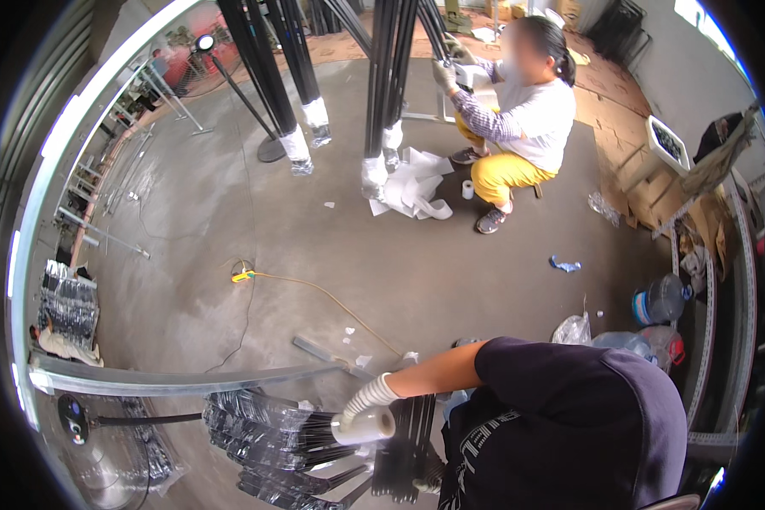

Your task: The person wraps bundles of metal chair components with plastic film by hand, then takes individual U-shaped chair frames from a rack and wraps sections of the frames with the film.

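Observation:
My right hand (357,411), in a whitish glove with a ribbed cuff, closes over a thick white wrapping roll (371,426). The roll's round end with its core faces right. Under and around it lie long thin black bars (404,442), some bundled in shiny clear plastic film (255,425). My left hand (429,483), also gloved, is by the right side of the bars; my dark shirt hides most of it, so its grip does not show.
A co-worker (527,119) squats beyond, hands on upright black bars (387,76) with wrapped lower ends. White sheets (412,187) lie beside them. A metal rail (187,378) crosses near the bars. A yellow power strip (243,276) trails a cord. Bottles (657,299) stand right.

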`<state>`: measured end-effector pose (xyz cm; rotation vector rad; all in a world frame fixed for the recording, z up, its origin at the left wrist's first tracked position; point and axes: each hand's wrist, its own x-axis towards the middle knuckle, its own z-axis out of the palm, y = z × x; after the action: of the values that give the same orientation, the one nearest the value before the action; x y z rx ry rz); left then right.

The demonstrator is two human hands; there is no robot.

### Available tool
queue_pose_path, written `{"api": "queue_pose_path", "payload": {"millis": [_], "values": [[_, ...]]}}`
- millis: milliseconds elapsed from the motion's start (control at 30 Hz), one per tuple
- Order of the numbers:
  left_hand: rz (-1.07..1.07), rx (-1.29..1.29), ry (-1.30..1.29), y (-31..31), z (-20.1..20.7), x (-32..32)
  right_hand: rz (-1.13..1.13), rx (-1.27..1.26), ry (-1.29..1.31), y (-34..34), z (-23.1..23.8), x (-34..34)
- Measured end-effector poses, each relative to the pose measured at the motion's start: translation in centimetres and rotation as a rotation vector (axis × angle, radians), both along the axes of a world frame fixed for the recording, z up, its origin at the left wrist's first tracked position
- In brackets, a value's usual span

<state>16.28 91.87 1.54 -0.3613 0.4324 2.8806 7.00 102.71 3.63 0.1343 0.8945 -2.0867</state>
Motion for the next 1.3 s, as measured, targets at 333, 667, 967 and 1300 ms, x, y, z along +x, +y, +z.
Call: {"api": "queue_pose_path", "payload": {"millis": [333,667,967,1300], "values": [[0.299,0.182,0.085,2.1,2.2,3.6,0.326,0.209,0.099,0.9,-2.1,3.2],[0.478,0.277,0.177,5.5,3.9,6.1,0.493,0.009,-0.019,8.5,5.4,7.3],[0.260,0.252,0.087,10.5,5.8,4.8,0.337,0.090,-0.109,17.2,7.9,11.7],[0.050,-0.036,0.154,12.0,5.1,2.5,0.006,-0.118,-0.184,18.0,6.9,14.6]]}}
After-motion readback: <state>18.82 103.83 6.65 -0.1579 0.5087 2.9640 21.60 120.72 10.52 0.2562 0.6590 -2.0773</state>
